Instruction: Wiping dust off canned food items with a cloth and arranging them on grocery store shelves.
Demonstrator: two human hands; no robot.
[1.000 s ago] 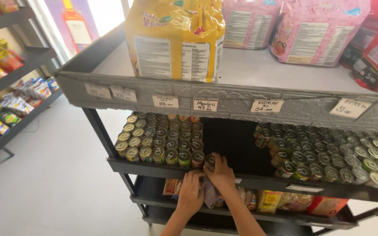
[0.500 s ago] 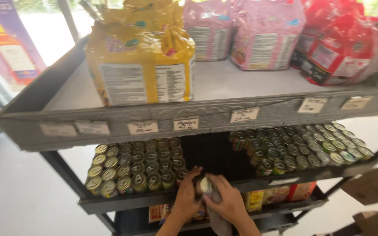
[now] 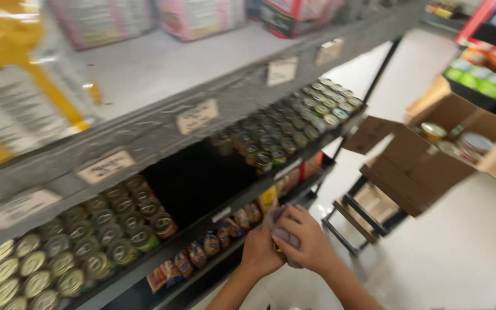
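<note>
Where pale tags [image 3: 197,116] hang, yellow bag [image 3: 12,97]

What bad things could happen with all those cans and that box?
The small can sits squeezed between both hands, left hand and right hand, in a blurred view, so it might slip and fall. The open cardboard box rests on a small stand with its flap hanging out; a bump could tip it.

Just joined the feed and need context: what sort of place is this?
Probably a grocery shop or food pantry: grey metal shelves with paper price tags, rows of round pull-tab tins, and an open brown cardboard box of tins.
</note>
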